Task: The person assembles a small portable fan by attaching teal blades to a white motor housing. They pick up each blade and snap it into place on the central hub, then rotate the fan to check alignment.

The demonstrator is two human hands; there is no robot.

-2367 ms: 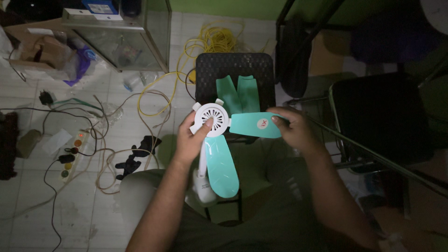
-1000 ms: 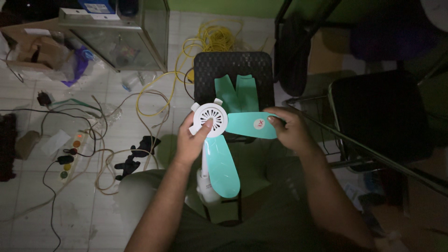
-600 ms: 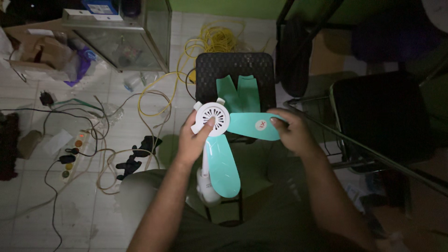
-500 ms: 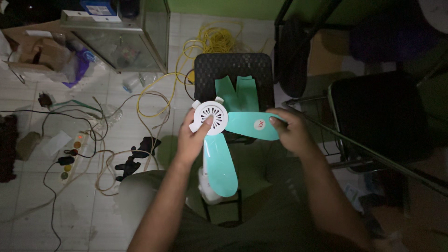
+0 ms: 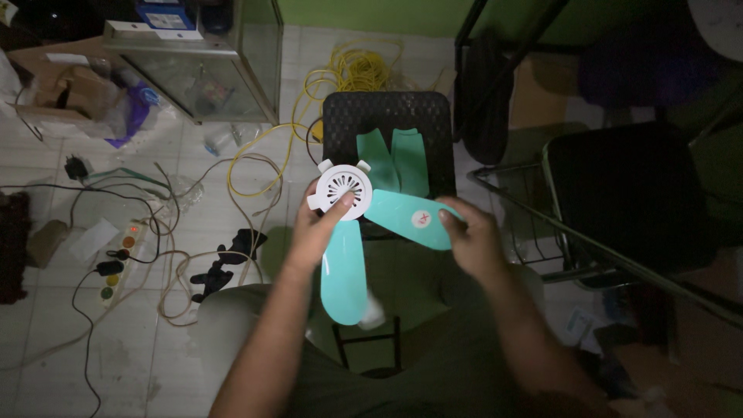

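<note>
The left hand is closed around the white fan hub, thumb pressed on its slotted face, while the right hand pinches the tip of a teal blade that sticks out sideways from the hub. A second blade hangs down toward the lap. Two loose blades lie on the black stool just beyond. The work looks like seating blades into the hub; the held blade seems to need pushing firmly home.
</note>
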